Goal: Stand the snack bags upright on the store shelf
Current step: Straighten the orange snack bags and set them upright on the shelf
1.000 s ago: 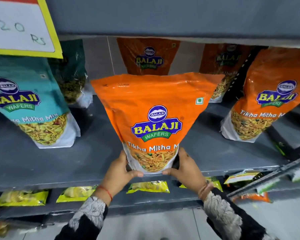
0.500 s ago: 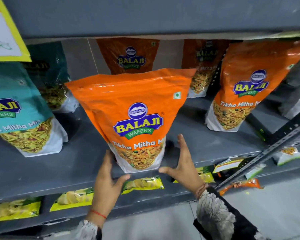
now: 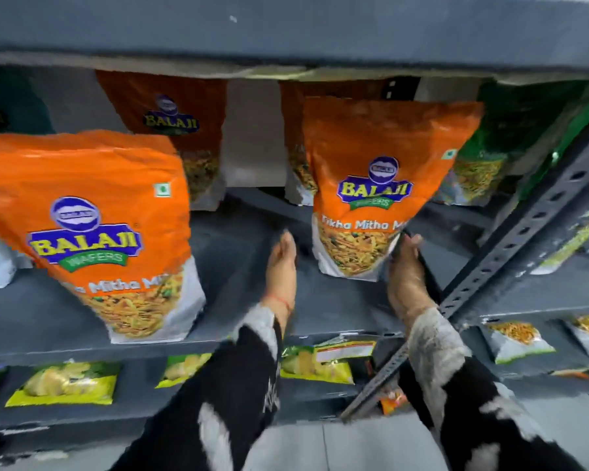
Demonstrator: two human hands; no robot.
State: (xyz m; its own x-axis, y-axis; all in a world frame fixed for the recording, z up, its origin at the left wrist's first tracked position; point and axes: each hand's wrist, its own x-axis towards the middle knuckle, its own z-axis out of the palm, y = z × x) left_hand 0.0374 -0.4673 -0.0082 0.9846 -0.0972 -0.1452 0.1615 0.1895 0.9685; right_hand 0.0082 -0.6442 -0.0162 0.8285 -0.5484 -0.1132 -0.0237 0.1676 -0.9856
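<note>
Bag (image 3: 378, 185): an orange Balaji "Tikha Mitha" pouch, seen standing upright on the shelf (image 3: 238, 253), right of centre, its clear lower window filled with snack mix
Left hand (image 3: 281, 266): held edge-on with the fingers stretched toward the back of the shelf, just left of the bag's base and apart from it; nothing is held in its grip
Right hand (image 3: 405, 270): placed against the bag's lower right corner, fingertips touching the pouch; whether the grip is closed around the edge cannot be told through the blur
Left bag (image 3: 92, 212): a second orange pouch of the same kind, seen upright at the shelf's front edge, well apart from both hands
Back row: two more orange pouches (image 3: 170, 130) are seen standing in shadow behind the front ones, and a green pouch (image 3: 483, 168) stands at the back right
Post (image 3: 510, 246): a perforated grey upright, seen slanting across the right side just beside the right wrist
Lower shelf (image 3: 133, 413): yellow-green packets (image 3: 68, 382) are seen lying flat
Sleeves (image 3: 232, 385): black with pale patches, blurred
</note>
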